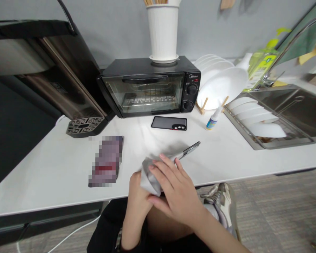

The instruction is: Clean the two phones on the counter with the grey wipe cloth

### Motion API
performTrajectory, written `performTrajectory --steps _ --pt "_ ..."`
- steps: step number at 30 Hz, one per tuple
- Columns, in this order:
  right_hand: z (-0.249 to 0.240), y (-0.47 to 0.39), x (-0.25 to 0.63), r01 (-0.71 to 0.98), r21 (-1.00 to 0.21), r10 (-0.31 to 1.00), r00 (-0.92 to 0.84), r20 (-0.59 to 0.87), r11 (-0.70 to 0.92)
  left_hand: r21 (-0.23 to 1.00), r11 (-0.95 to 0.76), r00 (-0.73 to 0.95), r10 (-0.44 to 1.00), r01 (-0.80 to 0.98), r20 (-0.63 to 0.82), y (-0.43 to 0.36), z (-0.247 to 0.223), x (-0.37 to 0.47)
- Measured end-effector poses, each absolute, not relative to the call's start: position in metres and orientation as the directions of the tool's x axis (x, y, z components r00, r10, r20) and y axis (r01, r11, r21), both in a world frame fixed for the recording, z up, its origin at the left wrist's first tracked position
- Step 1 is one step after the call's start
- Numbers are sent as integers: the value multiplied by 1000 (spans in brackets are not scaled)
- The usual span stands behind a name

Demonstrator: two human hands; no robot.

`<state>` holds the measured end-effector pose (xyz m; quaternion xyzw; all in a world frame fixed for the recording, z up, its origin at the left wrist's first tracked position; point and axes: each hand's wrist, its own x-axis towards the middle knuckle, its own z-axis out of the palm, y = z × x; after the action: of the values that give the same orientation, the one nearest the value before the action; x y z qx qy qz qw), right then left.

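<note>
A grey cloth (pixel 150 180) is wrapped about my left hand (pixel 139 191), whose fingers are hidden beneath the cloth and my other hand. Over the cloth lies my right hand (pixel 173 189), its fingers stretched out and pressing on the fabric. From under its fingertips a slim silvery pen-like object (pixel 191 149) points up to the right; what grips its near end is hidden. Beyond my hands, a dark phone case (pixel 169 123) with camera holes lies on the white counter (pixel 68 179). A phone-like item, pixelated on its face (pixel 106 161), lies left of my hands.
A black toaster oven (pixel 147 95) bears a white cup (pixel 163 33). A coffee-machine-like appliance (pixel 76 80) stands left. At right are a small bottle (pixel 212 120), racked white plates (pixel 223 84), a green soap bottle (pixel 263 63) and a sink (pixel 292 96) with dishes.
</note>
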<state>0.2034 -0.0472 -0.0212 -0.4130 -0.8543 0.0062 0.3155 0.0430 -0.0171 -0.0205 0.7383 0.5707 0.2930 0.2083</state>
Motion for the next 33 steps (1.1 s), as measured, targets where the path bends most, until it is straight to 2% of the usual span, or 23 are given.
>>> performTrajectory --steps 3,6,8,12,15,18,21,24,27,31,33 --pt "-22 -31 232 809 -318 789 -266 553 495 763 -152 80 988 629 131 -21 -14 50" --pt "-25 -21 251 873 -366 826 -69 560 322 816 -79 41 997 573 68 -25 -10 55" --pt "-27 -25 246 876 -337 820 -107 563 345 809 -90 55 996 581 71 -24 -12 54" --pt "-28 -46 211 789 -189 727 -407 553 585 722 -230 121 972 652 200 -19 -19 46" --pt "-25 -53 201 740 -172 690 -480 543 650 670 -325 195 945 668 264 -18 -20 43" --pt "-25 -42 219 787 -236 748 -378 546 570 739 -219 133 976 637 174 -21 -16 47" --pt "-28 -27 247 861 -315 807 -167 566 399 817 -79 43 997 571 67 -25 -12 53" --pt "-28 -24 254 876 -354 824 -81 560 327 830 -63 40 998 554 50 -26 -13 54" --pt "-26 -38 232 861 -295 816 -208 539 415 787 -104 51 994 608 92 -23 -18 50" --pt "-21 -59 198 761 -178 717 -467 517 624 640 -221 123 973 736 195 -18 -25 42" --pt "-21 -58 197 728 -163 685 -511 519 666 617 -261 158 963 742 217 -18 -24 42"
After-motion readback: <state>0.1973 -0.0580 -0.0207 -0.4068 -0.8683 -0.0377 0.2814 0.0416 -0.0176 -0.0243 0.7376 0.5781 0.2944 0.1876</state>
